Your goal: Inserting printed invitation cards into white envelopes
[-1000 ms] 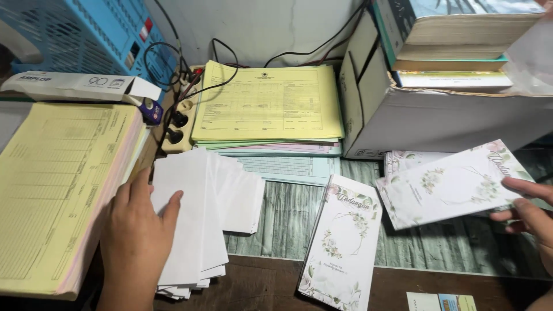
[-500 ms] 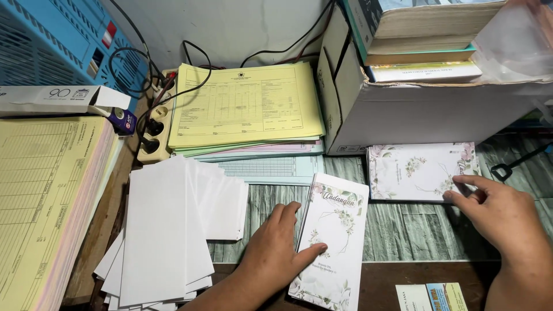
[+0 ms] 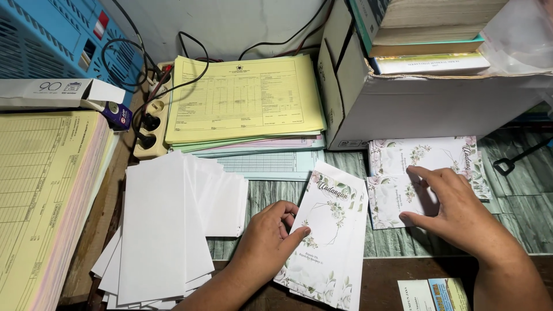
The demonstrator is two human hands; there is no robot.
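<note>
White floral card stack [image 3: 331,230] lying under my left hand [image 3: 268,239], fingers flat and unclenched, my right hand [image 3: 461,216] splaying over sideways floral cards [image 3: 426,173], covering their middle, gripping nothing.

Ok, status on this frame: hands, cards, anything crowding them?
Left hand flat on the upright floral card stack. Right hand pressing the sideways floral cards. White envelopes fanned at left, apart.

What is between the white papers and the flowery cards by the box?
In the head view, the left hand and a tall flowery card stack lie between the white papers and the flowery cards under the right hand.
</note>
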